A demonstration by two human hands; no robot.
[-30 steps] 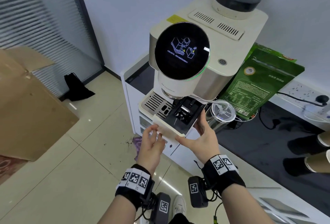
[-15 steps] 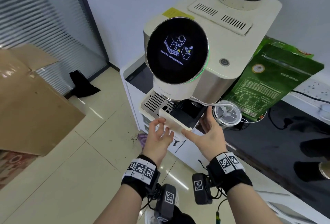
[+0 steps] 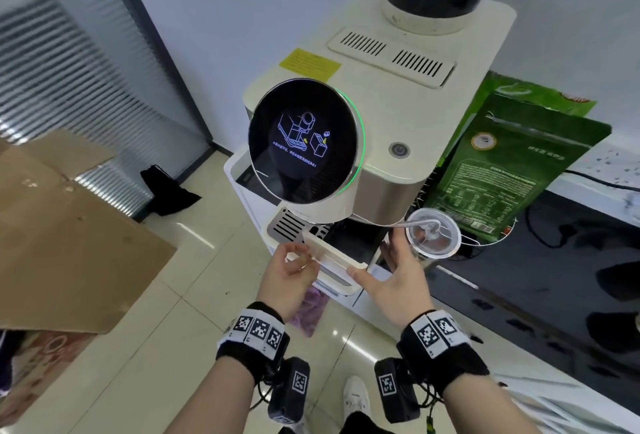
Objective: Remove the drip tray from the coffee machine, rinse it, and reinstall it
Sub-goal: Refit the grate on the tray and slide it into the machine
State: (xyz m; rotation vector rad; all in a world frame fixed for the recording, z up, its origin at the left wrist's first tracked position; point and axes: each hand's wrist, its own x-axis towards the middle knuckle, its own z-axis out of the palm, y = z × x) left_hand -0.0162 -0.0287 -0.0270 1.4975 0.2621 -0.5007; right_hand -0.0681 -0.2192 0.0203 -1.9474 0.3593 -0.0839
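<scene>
The drip tray (image 3: 325,257) sits at the base of the cream coffee machine (image 3: 381,122), below the round dark screen (image 3: 303,141), its pale front edge running slantwise between the person's two hands. The left hand (image 3: 287,274) has its grip curled around the tray's near left corner, fingers bent over the front lip. The right hand (image 3: 398,277) lies with fingers fairly straight along the tray's right end, thumb touching the front corner; its grip is spread rather than clenched. A clear lidded cup (image 3: 433,236) stands just beside the right hand on the dark tabletop (image 3: 519,277), with a green bag (image 3: 512,163) leaning behind it. Cardboard (image 3: 69,236) lies on the tiled floor (image 3: 156,347) to the left.
</scene>
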